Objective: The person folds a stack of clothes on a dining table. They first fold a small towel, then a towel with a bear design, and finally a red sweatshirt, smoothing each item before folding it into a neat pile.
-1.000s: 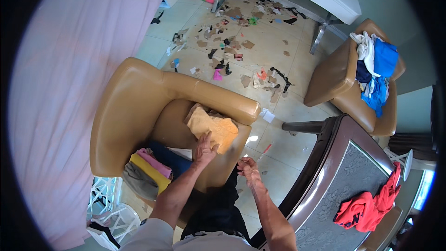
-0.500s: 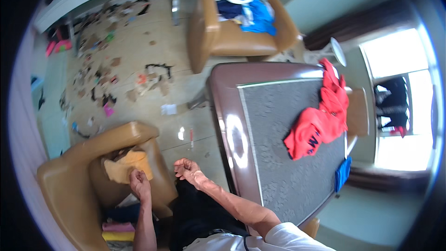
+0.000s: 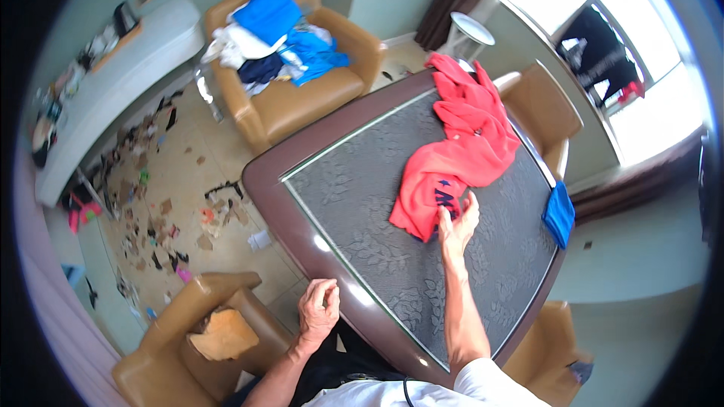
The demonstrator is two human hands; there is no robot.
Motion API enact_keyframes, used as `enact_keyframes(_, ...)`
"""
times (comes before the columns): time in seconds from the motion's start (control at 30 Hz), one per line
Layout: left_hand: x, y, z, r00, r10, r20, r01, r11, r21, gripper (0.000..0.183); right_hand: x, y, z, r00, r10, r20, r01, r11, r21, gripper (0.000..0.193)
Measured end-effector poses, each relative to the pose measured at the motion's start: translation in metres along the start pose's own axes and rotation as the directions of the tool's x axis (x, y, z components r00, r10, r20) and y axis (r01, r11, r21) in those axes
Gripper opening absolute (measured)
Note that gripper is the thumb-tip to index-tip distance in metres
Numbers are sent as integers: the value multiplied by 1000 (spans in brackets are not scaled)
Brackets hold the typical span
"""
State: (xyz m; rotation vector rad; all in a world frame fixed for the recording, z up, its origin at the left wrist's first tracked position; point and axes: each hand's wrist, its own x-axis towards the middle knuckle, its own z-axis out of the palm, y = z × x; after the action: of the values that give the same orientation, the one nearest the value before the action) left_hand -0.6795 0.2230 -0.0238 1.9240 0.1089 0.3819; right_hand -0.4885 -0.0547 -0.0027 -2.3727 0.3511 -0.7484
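Observation:
A red garment [image 3: 475,139], perhaps a hoodie, lies crumpled on the dark table [image 3: 339,218], with dark lettering at its near end. My right hand [image 3: 460,227] is at that near end, thumb and fingers apart; whether the fingertips touch the cloth I cannot tell. My left hand [image 3: 320,309] hovers by the table's left edge, fingers curled in, and nothing shows in it. On the tan armchair [image 3: 162,347] at lower left rests a yellow-orange folded cloth [image 3: 224,334], apart from both hands.
Blue and white clothes [image 3: 264,26] are heaped on another tan armchair [image 3: 317,98] beyond the table. A blue folded cloth [image 3: 558,215] sits at the table's right edge. Scraps [image 3: 162,222] litter the floor at left. A small white round stand [image 3: 471,30] is near the window.
My left hand has let go of the yellow-orange cloth, now on the armchair, and moved right. My right hand has reached over the table to the red garment. The view has turned.

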Motion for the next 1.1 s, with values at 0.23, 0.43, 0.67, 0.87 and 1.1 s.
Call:
enact_keyframes(0.23, -11, 17, 48, 973, -136, 184, 146, 988, -43, 14, -22, 21, 4, 918, -57, 393, -59, 959, 279, 13)
enact_keyframes(0.43, 5, 14, 62, 983, -167, 70, 169, 985, -28, 38, -124, -1, -66, 718, -17, 695, -335, 867, 368, 19)
enact_keyframes(0.67, 50, 19, 87, 895, -218, 389, 217, 975, 47, 70, -139, 11, -148, 487, 104, 867, -617, 743, 257, 20)
enact_keyframes(0.87, 60, 4, 112, 743, -137, 656, 339, 921, -192, 37, -144, 12, -129, 796, 190, 575, -431, 844, 318, 18)
enact_keyframes(1.1, 109, 92, 74, 536, 365, 761, -180, 930, -319, 32, -139, -42, -126, 770, 637, -15, -602, 735, 311, 21)
